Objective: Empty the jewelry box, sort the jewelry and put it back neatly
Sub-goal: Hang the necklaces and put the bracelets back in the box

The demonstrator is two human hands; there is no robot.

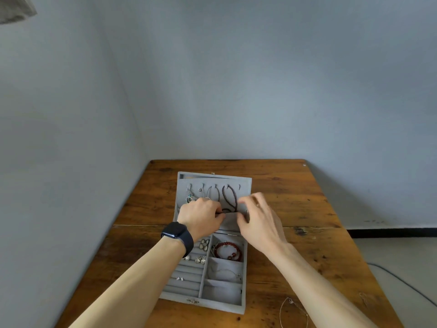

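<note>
**Both hands at the lid of the open jewelry box**

The grey jewelry box (pixel 221 307) lies open on the wooden counter (pixel 295 200), its lid (pixel 246 185) folded flat toward the wall. A dark beaded necklace (pixel 231 197) hangs from one of the lid's hooks, with thinner chains and a dangling earring (pixel 190 197) on the hooks to its left.

The left hand (pixel 201 216), a black watch (pixel 176 231) on its wrist, hovers over the lower part of the lid. Its fingers (pixel 218 217) are curled together and pinch the bottom end of the dark beaded necklace. The right hand (pixel 257 221) sits just beside it at the top edge of the lid's grey pocket (pixel 230 222). Its fingers (pixel 254 200) are bent (and blurred), so one cannot tell whether they grip the edge or only touch it.

In the tray nearer the person, a red bead bracelet (pixel 228 250) fills the top right compartment and a fine chain (pixel 224 272) lies in the one below. Small earrings (pixel 201 259) sit among the ring rolls on the left. A thin wire necklace (pixel 293 312) lies on the counter just right of the box's near corner.
</note>
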